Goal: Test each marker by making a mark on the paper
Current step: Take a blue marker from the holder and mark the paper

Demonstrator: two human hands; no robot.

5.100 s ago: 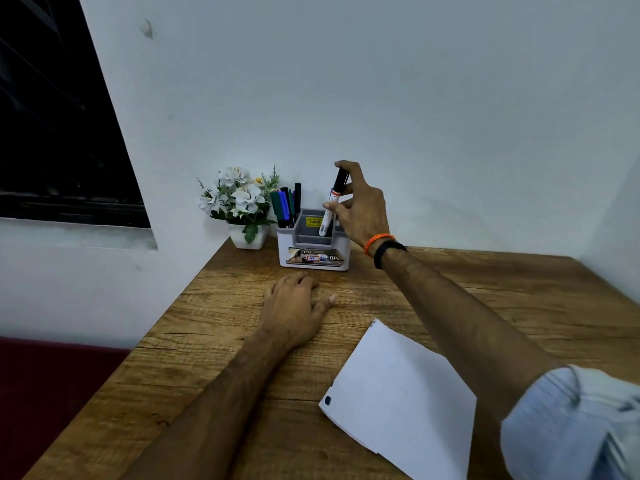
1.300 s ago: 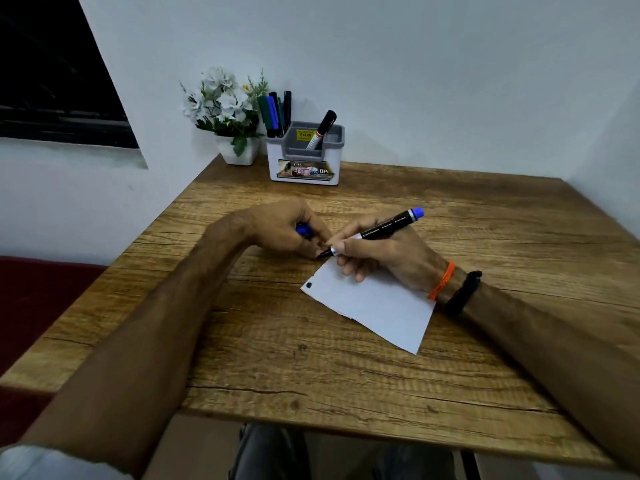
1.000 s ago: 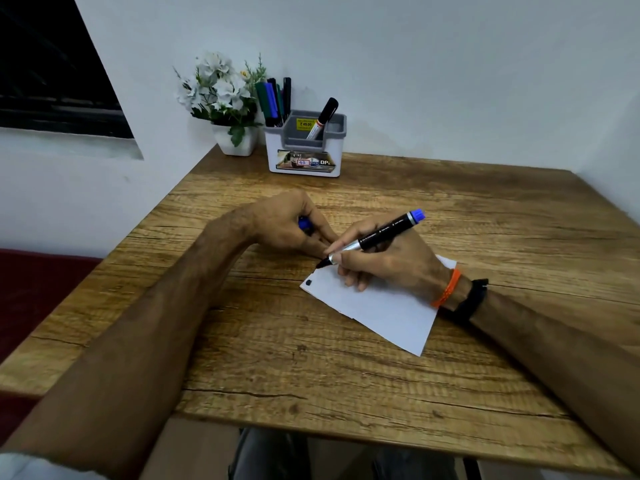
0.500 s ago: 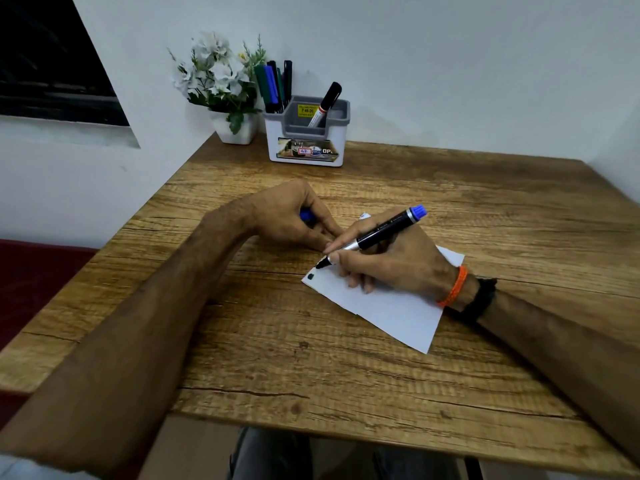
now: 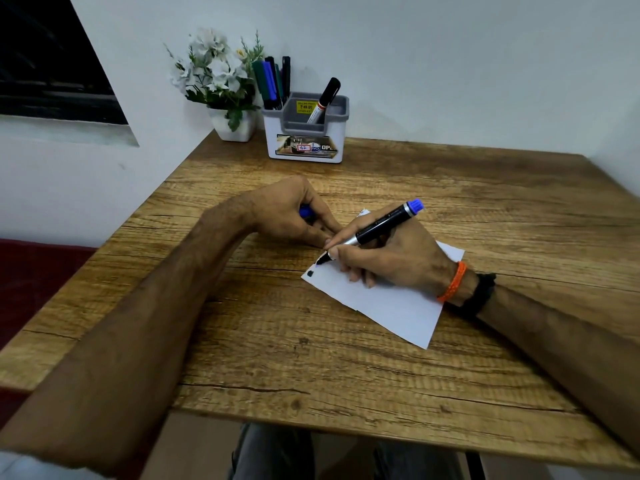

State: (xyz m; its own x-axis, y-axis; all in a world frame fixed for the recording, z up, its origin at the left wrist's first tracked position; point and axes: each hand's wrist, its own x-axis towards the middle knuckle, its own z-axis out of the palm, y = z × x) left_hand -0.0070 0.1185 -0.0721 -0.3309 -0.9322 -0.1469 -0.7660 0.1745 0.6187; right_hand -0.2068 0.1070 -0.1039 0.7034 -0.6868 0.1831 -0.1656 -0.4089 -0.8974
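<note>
Head view: right hand (image 5: 391,258) gripping blue-ended marker (image 5: 381,229) in writing hold, tip at near-left corner of paper (image 5: 388,299) on counter (image 5: 311,358), just above a dark mark (image 5: 310,273); left hand (image 5: 291,216) curled round blue cap (image 5: 305,212), fingertips at paper's edge; holder (image 5: 304,133) at far edge with remaining markers (image 5: 273,81) and one leaning marker (image 5: 323,98). Step judged: marking in progress. Next: lift tip, recap, return to holder, take another.

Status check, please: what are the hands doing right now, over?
Right hand grips marker, tip on paper. Left hand holds blue cap, fingertips at paper's corner. Nothing in the way.
</note>
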